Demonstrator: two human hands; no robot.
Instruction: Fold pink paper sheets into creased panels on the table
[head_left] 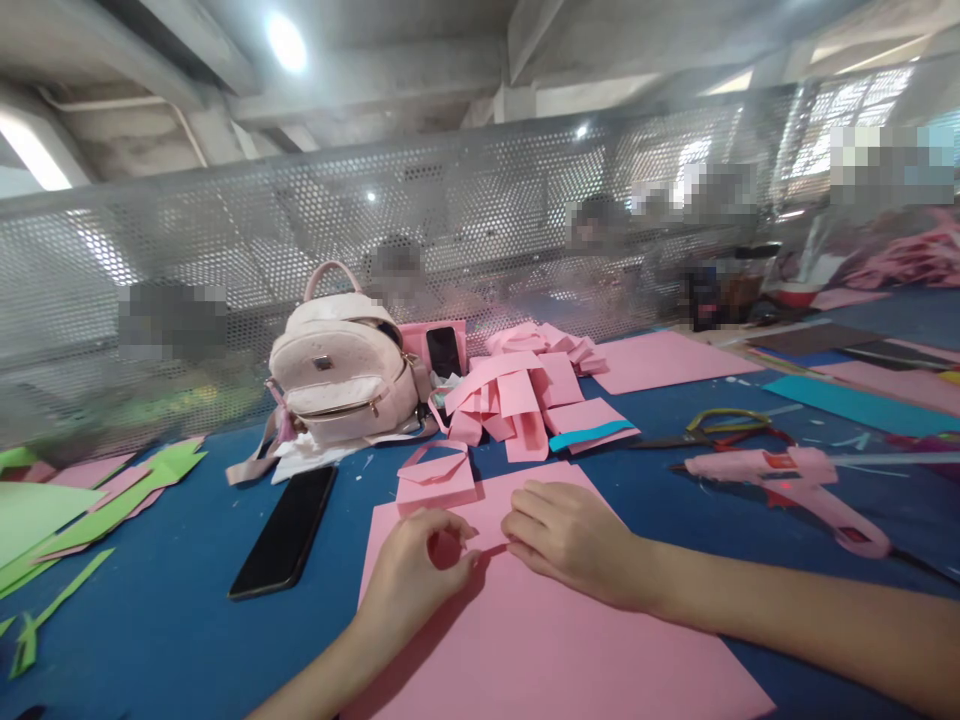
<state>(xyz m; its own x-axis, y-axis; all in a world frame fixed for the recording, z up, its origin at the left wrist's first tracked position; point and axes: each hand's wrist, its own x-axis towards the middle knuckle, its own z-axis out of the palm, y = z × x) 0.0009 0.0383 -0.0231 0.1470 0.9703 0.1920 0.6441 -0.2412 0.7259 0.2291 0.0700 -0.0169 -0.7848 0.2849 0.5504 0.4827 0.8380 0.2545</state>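
A large pink paper sheet lies on the blue table in front of me. My left hand pinches a small pink paper piece lying on that sheet, fingers curled onto its left end. My right hand presses down on the same piece from the right, fingers bent and close together. Just beyond the hands rests a small folded pink paper bag with a handle.
A black phone lies left of the sheet. Behind it sits a pink backpack, and a heap of folded pink paper pieces. A pink glue gun and scissors lie at right. Green paper scraps cover the left. A perforated metal screen stands behind.
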